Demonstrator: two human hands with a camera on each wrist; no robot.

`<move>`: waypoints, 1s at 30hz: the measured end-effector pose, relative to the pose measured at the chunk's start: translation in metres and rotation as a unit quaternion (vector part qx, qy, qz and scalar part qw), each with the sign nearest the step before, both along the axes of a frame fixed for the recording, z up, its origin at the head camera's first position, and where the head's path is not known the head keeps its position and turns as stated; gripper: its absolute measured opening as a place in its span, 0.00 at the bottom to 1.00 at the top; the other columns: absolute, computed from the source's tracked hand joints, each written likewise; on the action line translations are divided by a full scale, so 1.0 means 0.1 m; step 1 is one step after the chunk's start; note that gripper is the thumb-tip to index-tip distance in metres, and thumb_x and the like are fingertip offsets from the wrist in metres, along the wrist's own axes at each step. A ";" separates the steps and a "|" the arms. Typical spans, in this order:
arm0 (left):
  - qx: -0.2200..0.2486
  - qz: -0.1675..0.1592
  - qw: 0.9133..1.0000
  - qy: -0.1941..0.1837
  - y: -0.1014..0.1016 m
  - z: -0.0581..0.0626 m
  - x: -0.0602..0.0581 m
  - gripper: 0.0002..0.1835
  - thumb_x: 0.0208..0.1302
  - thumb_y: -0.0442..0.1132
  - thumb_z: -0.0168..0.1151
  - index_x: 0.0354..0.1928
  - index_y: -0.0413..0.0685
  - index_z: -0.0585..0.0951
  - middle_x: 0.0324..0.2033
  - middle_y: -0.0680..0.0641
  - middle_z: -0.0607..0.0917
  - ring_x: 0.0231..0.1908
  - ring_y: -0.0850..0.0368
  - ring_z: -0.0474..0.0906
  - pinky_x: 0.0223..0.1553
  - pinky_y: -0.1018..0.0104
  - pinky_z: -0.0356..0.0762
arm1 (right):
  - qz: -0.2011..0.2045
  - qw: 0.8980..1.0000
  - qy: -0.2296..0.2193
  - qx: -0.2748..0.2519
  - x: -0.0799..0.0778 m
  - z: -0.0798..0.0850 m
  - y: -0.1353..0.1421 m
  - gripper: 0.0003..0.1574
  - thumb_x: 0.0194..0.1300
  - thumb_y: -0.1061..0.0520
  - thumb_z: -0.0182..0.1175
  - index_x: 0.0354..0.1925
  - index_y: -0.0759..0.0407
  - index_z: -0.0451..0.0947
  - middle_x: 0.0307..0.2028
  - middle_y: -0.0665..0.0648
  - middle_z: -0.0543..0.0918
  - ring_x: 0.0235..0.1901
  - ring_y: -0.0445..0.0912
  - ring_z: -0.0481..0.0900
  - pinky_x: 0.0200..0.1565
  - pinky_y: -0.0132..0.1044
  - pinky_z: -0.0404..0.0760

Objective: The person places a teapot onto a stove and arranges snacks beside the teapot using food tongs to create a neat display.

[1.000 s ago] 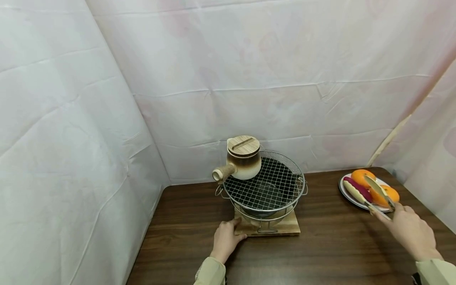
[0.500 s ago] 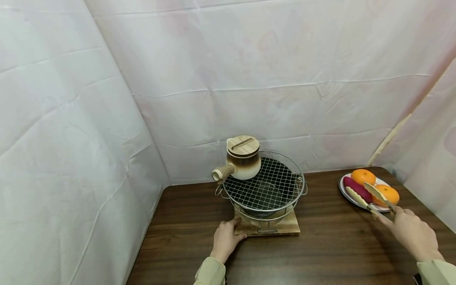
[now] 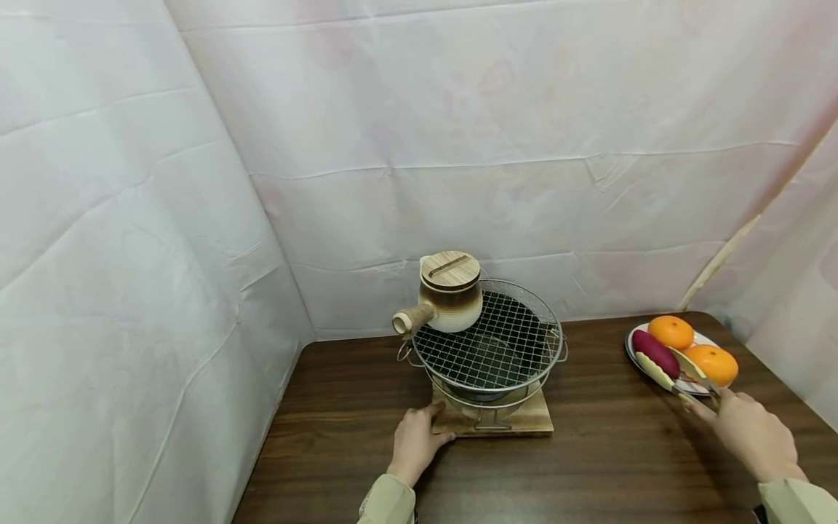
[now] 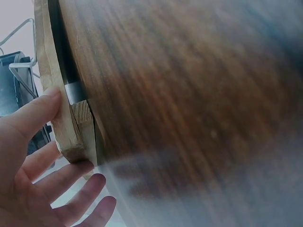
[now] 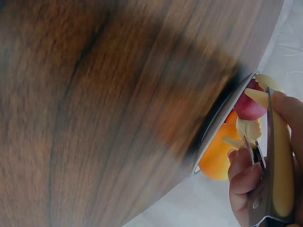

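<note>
Head view. Grill (image 3: pixel 497 356) stands on a wooden board (image 3: pixel 533 418), presumably to keep it off the bench (image 3: pixel 609 466). Lidded pot (image 3: pixel 452 309) sits on the grill's far-left rim, handle jutting leftward past the wire, likely so it can be grasped clear of the mesh. Left hand (image 3: pixel 415 444) is at the board's near-left corner, below the grill; I read this as steadying. Plate (image 3: pixel 700 338) lies well to the grill's right, bearing a far orange (image 3: pixel 671 332), a near orange (image 3: pixel 715 365) and a purple sweet potato (image 3: pixel 655 353), by its look. The sweet potato is on the side nearest the grill. Right hand (image 3: pixel 753 433) holds tongs (image 3: pixel 657 372) out over the plate, tips reaching past the rim, which keeps the fingers off the food. Sweet potato's long axis slants: one end far and toward the grill's side, the other near and away from it. Tongs run nearly parallel, tips pointing far and grillward, one arm along each flank.

Left wrist view. Thumb and fingers take the board's corner between them, outer fingers spread past it. A small wooden foot (image 4: pixel 85 127) lifts the board, leaving a gap beneath.

Right wrist view. Fingers wrapped round the tongs, thumb on one arm. Tips lie about the sweet potato; firm contact, cannot tell.
</note>
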State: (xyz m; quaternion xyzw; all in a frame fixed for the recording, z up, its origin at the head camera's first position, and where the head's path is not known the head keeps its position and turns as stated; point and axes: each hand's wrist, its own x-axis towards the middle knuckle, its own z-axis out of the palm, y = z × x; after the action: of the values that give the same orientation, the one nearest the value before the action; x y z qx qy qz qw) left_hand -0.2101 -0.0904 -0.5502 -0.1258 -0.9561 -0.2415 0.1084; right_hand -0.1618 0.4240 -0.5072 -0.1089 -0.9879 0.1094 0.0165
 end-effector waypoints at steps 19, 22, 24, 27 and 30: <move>-0.003 0.001 1.000 -0.002 0.00 0.00 0.01 0.30 0.40 0.49 0.79 0.50 0.52 0.85 0.43 0.48 0.89 0.36 0.49 0.82 0.33 0.56 0.80 | 0.009 0.999 0.051 0.010 0.06 0.02 -0.01 0.54 0.66 0.28 0.48 0.51 0.82 0.68 0.28 0.77 0.77 0.24 0.69 0.76 0.19 0.54 0.71; -0.004 0.000 1.000 -0.001 0.00 0.01 0.01 0.30 0.41 0.49 0.79 0.50 0.51 0.85 0.43 0.48 0.89 0.36 0.49 0.82 0.34 0.56 0.80 | 0.006 0.996 0.084 0.014 0.07 0.07 -0.04 0.50 0.66 0.30 0.51 0.44 0.82 0.72 0.22 0.69 0.75 0.19 0.62 0.75 0.17 0.51 0.69; -0.003 0.000 1.000 -0.002 0.00 0.01 0.01 0.30 0.41 0.49 0.79 0.50 0.51 0.85 0.43 0.48 0.89 0.36 0.48 0.82 0.34 0.56 0.80 | 0.008 0.995 0.103 0.018 0.08 0.10 -0.06 0.47 0.66 0.32 0.53 0.37 0.81 0.72 0.18 0.63 0.72 0.16 0.57 0.73 0.16 0.49 0.68; -0.004 0.000 1.000 -0.004 0.00 0.01 0.01 0.30 0.41 0.48 0.79 0.50 0.51 0.85 0.43 0.48 0.89 0.37 0.48 0.82 0.34 0.56 0.80 | 0.007 0.993 0.112 0.021 0.08 0.17 -0.09 0.47 0.66 0.32 0.53 0.36 0.81 0.72 0.18 0.61 0.70 0.15 0.54 0.71 0.15 0.48 0.67; -0.005 0.000 1.000 -0.004 0.00 0.00 0.01 0.30 0.41 0.49 0.79 0.50 0.51 0.85 0.43 0.48 0.89 0.37 0.48 0.83 0.34 0.56 0.80 | 0.006 0.993 0.118 0.022 0.07 0.25 -0.13 0.50 0.66 0.31 0.53 0.43 0.84 0.70 0.20 0.65 0.72 0.16 0.56 0.71 0.15 0.48 0.67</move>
State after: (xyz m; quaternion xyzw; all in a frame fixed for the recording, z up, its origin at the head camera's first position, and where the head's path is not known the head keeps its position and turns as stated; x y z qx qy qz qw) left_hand -0.2093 -0.0907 -0.5499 -0.1257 -0.9576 -0.2375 0.1035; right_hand -0.1551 0.4112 -0.4826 -0.0892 -0.9819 0.0998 0.1342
